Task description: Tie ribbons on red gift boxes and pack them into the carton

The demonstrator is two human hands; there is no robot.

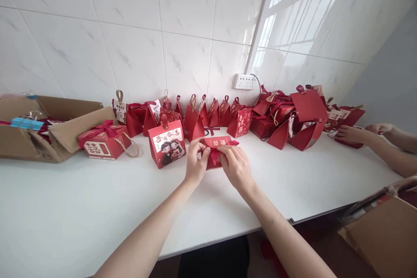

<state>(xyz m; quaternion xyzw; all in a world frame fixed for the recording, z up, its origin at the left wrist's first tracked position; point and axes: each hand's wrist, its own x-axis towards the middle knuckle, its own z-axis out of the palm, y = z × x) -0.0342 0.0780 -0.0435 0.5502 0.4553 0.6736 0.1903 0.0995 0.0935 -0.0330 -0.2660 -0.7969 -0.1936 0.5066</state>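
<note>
Both my hands are closed on a small red gift box [217, 142] with a red ribbon bow, standing on the white table [97, 208] in front of me. My left hand [196, 161] pinches the box's left side near the bow. My right hand [235, 164] grips its right side, fingers curled over the ribbon. Just left of my hands stands a red box [167, 143] printed with a cartoon couple.
A row of red gift boxes [208, 115] lines the tiled wall, with a heap of more [293, 117] to the right. An open cardboard carton [48, 128] lies at far left beside a red box with a rope handle [104, 141]. Another person's hands [358, 134] work at right. A carton [387, 234] sits below right.
</note>
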